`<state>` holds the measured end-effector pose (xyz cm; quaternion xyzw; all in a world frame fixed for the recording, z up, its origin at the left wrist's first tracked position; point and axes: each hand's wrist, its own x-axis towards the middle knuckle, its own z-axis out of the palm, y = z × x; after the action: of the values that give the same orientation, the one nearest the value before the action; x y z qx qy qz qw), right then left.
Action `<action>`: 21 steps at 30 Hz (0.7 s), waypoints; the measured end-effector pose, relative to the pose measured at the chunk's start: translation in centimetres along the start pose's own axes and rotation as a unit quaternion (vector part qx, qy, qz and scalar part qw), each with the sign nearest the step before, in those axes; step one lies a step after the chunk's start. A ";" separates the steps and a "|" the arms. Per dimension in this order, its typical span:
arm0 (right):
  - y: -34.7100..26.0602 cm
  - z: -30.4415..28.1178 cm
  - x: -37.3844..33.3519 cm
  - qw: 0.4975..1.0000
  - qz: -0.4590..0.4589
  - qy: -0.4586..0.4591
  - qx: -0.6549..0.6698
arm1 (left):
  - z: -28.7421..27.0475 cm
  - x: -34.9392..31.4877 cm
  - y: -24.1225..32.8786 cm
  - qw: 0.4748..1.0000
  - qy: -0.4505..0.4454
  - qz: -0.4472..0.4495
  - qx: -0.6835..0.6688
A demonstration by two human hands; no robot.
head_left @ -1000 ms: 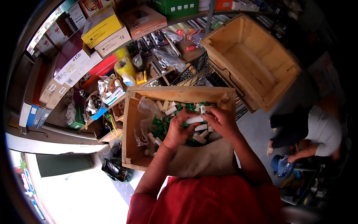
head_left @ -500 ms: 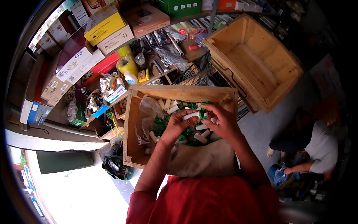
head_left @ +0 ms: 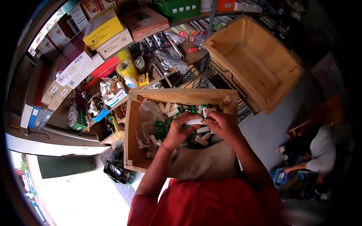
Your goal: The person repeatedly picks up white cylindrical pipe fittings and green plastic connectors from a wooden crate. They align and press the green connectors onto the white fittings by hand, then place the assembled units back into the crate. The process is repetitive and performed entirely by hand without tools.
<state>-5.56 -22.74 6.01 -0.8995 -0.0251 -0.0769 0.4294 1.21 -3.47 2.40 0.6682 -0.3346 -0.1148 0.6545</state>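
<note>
Over an open wooden crate (head_left: 130,128) I hold a short white plastic tube (head_left: 194,121) level between both hands. My left hand (head_left: 178,131) is closed round its left part, with thumb and fingers pinching it. The fingers of my right hand (head_left: 223,124) are closed at the tube's right end and cover that end. Below them in the crate lie several loose white tubes (head_left: 202,140) and a heap of small green plastic pieces (head_left: 162,128). A clear plastic bag (head_left: 144,128) lies along the crate's left side.
A brown cloth (head_left: 205,160) drapes over the crate's near edge. Beyond to the right sits a second wooden crate (head_left: 260,60) on a black wire rack. Shelves with boxes (head_left: 105,32) and small hardware curve round the left and back. Another person (head_left: 320,150) crouches at the right.
My right fingers have closed over the tube's right end, where a green piece showed before. The tube has tilted slightly and sits a little lower. The person at the right has shifted.
</note>
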 end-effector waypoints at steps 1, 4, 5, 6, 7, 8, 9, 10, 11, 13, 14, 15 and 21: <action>0.0 0.2 0.1 1.000 -0.004 0.000 -0.001 | -0.1 -0.2 -0.3 0.999 0.001 -0.024 -0.024; 0.1 0.2 0.2 1.000 -0.001 0.006 0.000 | -0.1 -0.4 -0.8 0.988 0.000 -0.105 -0.114; 0.1 0.2 0.1 1.000 0.011 0.008 0.009 | 0.0 -0.5 -0.8 0.978 -0.002 -0.144 -0.154; 0.0 0.2 0.1 1.000 0.023 0.009 0.018 | -0.1 -0.5 -0.8 0.964 -0.004 -0.183 -0.193; -0.1 0.1 0.1 1.000 0.020 0.011 0.022 | -0.2 -0.4 -0.8 0.959 -0.003 -0.184 -0.214; -0.3 0.1 0.1 0.999 0.015 0.013 0.028 | -0.4 -0.4 -0.9 0.955 -0.001 -0.185 -0.233; -0.5 0.0 0.1 0.999 0.011 0.015 0.034 | -0.5 -0.3 -0.9 0.950 0.001 -0.186 -0.252; -0.9 -0.2 0.1 0.999 -0.001 0.017 0.049 | -0.6 -0.3 -0.9 0.948 0.007 -0.189 -0.257; -1.5 -0.4 0.1 0.998 -0.011 0.019 0.064 | -0.6 -0.3 -1.0 0.945 0.012 -0.194 -0.262; -1.7 -0.5 0.1 0.997 -0.032 0.011 0.072 | -0.8 -0.3 -0.9 0.938 0.008 -0.203 -0.279; -1.5 -0.6 0.1 0.997 -0.042 0.002 0.063 | -0.9 -0.2 -0.7 0.934 -0.002 -0.208 -0.292; -1.4 -0.6 0.1 0.997 -0.051 -0.007 0.054 | -1.0 -0.2 -0.6 0.928 -0.012 -0.212 -0.305; 0.4 0.5 0.1 0.993 -0.065 0.015 0.093 | -0.8 -0.4 -1.1 0.939 -0.015 -0.192 -0.287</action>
<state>-5.39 -22.61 5.46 -0.8510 -0.0845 -0.1157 0.5052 1.73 -2.66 1.35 0.5021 -0.1625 -0.3389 0.7789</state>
